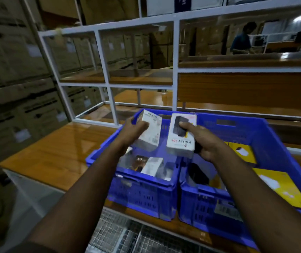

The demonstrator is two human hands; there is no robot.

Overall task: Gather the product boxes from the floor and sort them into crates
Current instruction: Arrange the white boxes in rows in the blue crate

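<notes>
My left hand (134, 133) grips a white product box (150, 132) with a barcode label, held above the left blue crate (142, 190). My right hand (203, 143) holds a white box (181, 136) printed with a black power bank, thumb pressed on its face, over the gap between the crates. The left crate holds a few boxes, one dark box marked 65W (140, 161). To its right stands a larger blue crate (251, 136) containing yellow boxes (282, 187) and a dark item.
Both crates sit on a glossy wooden table (54, 154). A white metal shelf frame (107, 70) rises behind them. Stacked cardboard cartons (9, 70) line the left wall. A wire mesh panel (120, 234) lies below the table edge. A person (242, 39) stands far back right.
</notes>
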